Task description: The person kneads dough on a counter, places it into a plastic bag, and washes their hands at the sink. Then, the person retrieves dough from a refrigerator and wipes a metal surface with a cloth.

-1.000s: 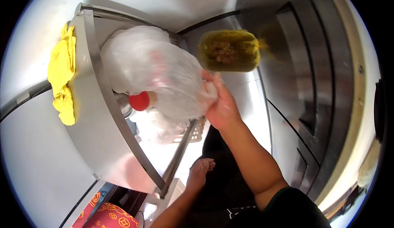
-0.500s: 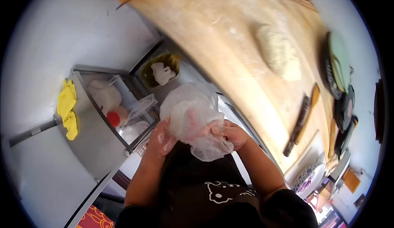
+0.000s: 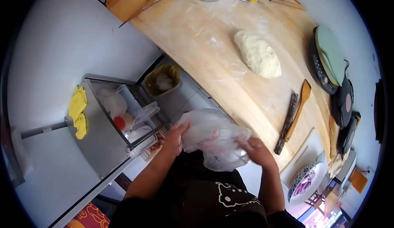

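A: Hands, status?
B: Both occupied. The plastic bag (image 3: 217, 137) is grasped at its left side by the left hand (image 3: 175, 138) and at its right side by the right hand (image 3: 258, 150). Some fingers are hidden by the film.

A: Bag location?
B: Held up in front of the black top (image 3: 193, 187), between the open drawer (image 3: 92, 125) and the near edge of the wooden worktop (image 3: 184, 39). Translucent, crumpled, red print on it. Whether anything is contained can't be told.

A: Drawer side?
B: A yellow cloth (image 3: 78, 111) is draped over the drawer front. A red cap (image 3: 119, 123) can be seen inside, among clear plastic. A bin (image 3: 178, 75) with a yellow liner is placed on the floor just beyond the drawer; whitish plastic is seen in it.

A: Worktop?
B: Dusted with flour. A lump of dough (image 3: 258, 55) is set well apart from both hands. A dark stick (image 3: 287, 123) and a wooden spatula (image 3: 299, 109) are laid side by side, nearer the right hand. Below them, a patterned plate (image 3: 315, 187) is loaded with purple pieces (image 3: 303, 183). A green-lidded appliance (image 3: 330, 55) is stood along the far right edge.
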The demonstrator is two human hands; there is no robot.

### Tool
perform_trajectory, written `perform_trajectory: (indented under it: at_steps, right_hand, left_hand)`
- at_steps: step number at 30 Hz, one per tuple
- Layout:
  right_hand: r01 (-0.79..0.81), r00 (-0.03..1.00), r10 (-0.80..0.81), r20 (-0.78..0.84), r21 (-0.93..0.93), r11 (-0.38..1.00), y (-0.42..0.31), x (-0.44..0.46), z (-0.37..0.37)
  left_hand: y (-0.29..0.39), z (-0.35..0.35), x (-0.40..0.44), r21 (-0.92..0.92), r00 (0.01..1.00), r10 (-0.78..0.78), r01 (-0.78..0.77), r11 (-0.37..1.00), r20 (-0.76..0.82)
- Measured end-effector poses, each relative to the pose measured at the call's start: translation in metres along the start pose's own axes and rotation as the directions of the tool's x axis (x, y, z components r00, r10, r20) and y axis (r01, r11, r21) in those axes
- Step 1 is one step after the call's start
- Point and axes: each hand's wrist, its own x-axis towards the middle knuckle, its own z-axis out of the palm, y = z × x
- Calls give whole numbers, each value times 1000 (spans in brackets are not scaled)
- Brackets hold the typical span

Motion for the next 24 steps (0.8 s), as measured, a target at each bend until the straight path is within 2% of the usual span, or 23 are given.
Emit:
perform_trajectory:
  at_steps: [1, 2, 4, 5, 6, 7, 8, 10, 12, 14, 16, 18, 19, 21, 23, 24]
  right_hand:
    - [-137, 990, 135, -29, -330, 934, -19, 8, 10]
    - [-114, 991, 133, -9, -571, 813, -20, 17, 24]
    - [-68, 987, 153, 58, -705, 706, -43, 41, 47]
    - [69, 997, -70, 22, -604, 794, -45, 57, 66]
    - [221, 960, -276, -40, -495, 840, -48, 75, 87]
    - [361, 917, -398, -30, -367, 857, -59, 102, 104]
    - [495, 857, -515, -35, -228, 839, -70, 132, 120]
    - [510, 855, -519, -24, -146, 848, -63, 216, 168]
    - [437, 892, -441, -95, -59, 897, -43, 313, 222]
    - [469, 847, -515, -131, -274, 840, -20, 412, 276]
    - [515, 843, -537, -33, -241, 823, 12, 509, 320]
    - [459, 872, -480, 100, -512, 726, 21, 580, 351]
    - [422, 877, -472, 91, -614, 667, 33, 609, 368]
    - [337, 883, -463, 71, -782, 524, 54, 653, 405]
    - [362, 900, -393, 191, -828, 428, 61, 675, 417]
    - [368, 904, -369, 218, -835, 409, 68, 686, 423]
  left_hand:
    - [-9, -17, 7, -13, 996, 32, -34, 999, -85]
    - [-17, -34, 13, 14, 983, 68, -67, 998, -172]
    - [-37, -72, 23, 65, 929, 140, -126, 990, -343]
    - [-53, -94, 32, 30, 919, 116, -113, 993, -378]
    - [-71, -120, 39, -5, 908, 86, -96, 995, -410]
    - [-79, -136, 45, -42, 896, 56, -83, 996, -440]
    - [-88, -151, 47, -11, 920, 70, -81, 997, -385]
    - [-92, -154, 41, 43, 958, 81, -72, 996, -276]
    - [-92, -157, 40, -139, 958, -78, 41, 989, -274]
    - [-121, -188, 50, -176, 932, -230, 185, 967, -280]
    - [-128, -195, 49, -272, 908, -290, 210, 939, -303]
    - [-131, -212, 50, -333, 868, -414, 318, 888, -274]
    - [-125, -216, 52, -360, 842, -476, 374, 855, -255]
    - [-101, -224, 54, -134, 820, -521, 504, 853, -237]
    - [-131, -246, 55, -389, 783, -587, 485, 784, -207]
    - [-128, -249, 59, -407, 787, -579, 468, 784, -210]
